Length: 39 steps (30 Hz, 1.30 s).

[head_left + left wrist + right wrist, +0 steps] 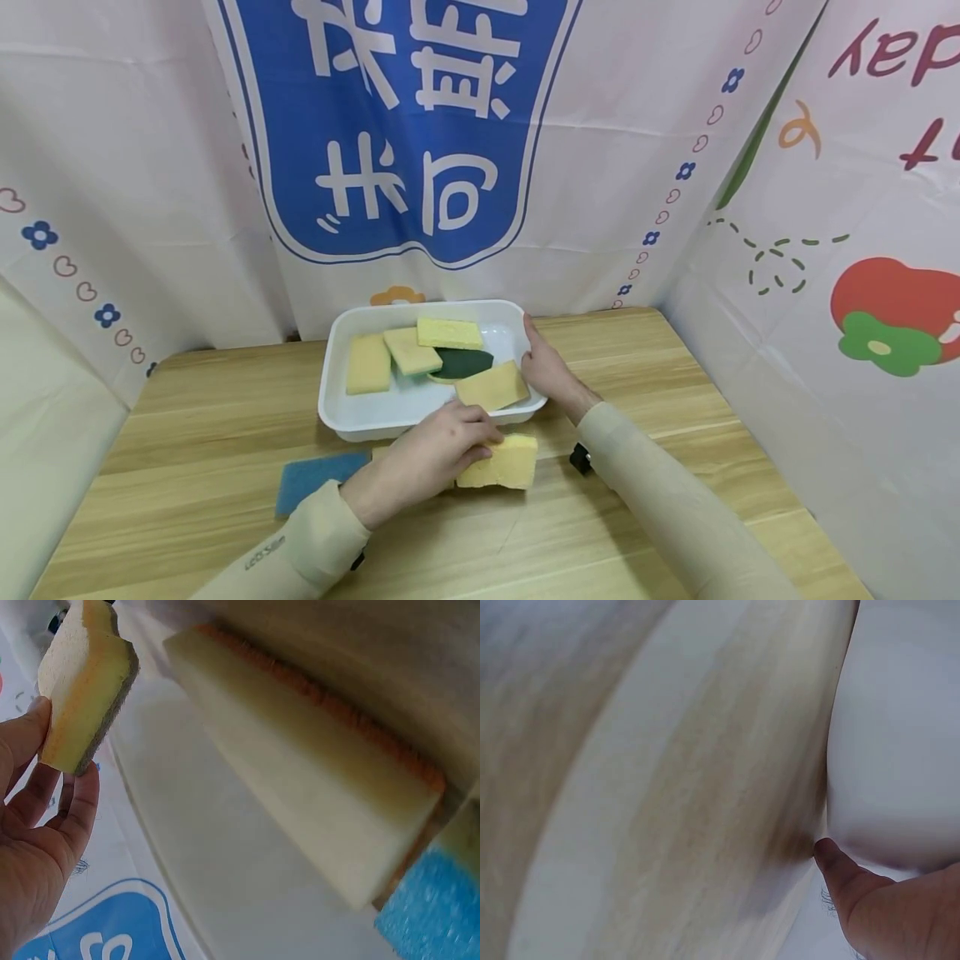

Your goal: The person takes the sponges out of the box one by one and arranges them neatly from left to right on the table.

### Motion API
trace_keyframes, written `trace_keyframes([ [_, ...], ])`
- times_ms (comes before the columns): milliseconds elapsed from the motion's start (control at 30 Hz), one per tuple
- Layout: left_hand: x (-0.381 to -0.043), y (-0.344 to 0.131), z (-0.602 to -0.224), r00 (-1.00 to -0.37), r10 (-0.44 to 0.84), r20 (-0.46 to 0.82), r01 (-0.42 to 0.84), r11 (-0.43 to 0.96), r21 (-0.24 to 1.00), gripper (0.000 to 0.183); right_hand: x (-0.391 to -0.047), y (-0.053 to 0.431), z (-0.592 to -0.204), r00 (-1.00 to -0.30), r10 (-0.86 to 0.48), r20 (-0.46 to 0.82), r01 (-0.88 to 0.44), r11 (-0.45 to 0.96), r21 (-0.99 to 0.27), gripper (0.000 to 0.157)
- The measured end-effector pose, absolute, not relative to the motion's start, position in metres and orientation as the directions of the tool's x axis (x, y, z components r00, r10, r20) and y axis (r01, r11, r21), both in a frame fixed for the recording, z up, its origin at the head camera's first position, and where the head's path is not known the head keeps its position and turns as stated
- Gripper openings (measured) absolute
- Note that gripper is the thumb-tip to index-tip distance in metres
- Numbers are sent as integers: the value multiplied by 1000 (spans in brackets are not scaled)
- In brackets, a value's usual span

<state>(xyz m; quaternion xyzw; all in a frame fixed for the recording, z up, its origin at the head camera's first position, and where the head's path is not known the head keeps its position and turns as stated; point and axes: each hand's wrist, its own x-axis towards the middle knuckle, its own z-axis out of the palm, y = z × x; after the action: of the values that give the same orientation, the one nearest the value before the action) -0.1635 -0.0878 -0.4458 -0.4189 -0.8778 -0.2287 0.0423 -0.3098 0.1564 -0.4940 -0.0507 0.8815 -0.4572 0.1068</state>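
Note:
My left hand (450, 442) pinches a yellow sponge (510, 462) between thumb and fingers, just in front of the white plastic basin (360, 425). In the left wrist view this sponge (90, 690) shows a dark scouring layer along one side. My right hand (551, 367) holds the basin's right rim. In the right wrist view a straight finger (840, 870) reaches along the outside of the basin wall (900, 750). Inside the basin lie several yellow sponges (367, 364) and one with its dark green side up (463, 363).
A blue sponge (311, 479) lies on the wooden table (187, 467) left of my left hand, with a pale sponge (379, 452) partly hidden beside it. White printed cloth (615, 125) hangs behind the table and along its right side.

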Motion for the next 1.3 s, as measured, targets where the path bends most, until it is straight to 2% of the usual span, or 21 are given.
trace_keyframes([
  [333,-161,-78,-460,-653,731,197,747,581,324,18,-310,157,-494,-972,-177,-152,24,572,-820,79],
  [533,-159,-76,-466,-640,740,207,767,598,234,19,-309,157,-493,-972,-180,-151,20,576,-817,80],
  [800,-157,-73,-471,-662,727,185,750,643,156,20,-310,156,-494,-974,-180,-140,6,593,-805,80],
  [1067,-155,-74,-472,-676,717,171,737,661,139,20,-309,156,-492,-972,-182,-146,16,573,-819,80],
  [1300,-153,-73,-475,-664,724,187,747,653,125,17,-308,156,-491,-973,-183,-141,12,568,-823,81],
])
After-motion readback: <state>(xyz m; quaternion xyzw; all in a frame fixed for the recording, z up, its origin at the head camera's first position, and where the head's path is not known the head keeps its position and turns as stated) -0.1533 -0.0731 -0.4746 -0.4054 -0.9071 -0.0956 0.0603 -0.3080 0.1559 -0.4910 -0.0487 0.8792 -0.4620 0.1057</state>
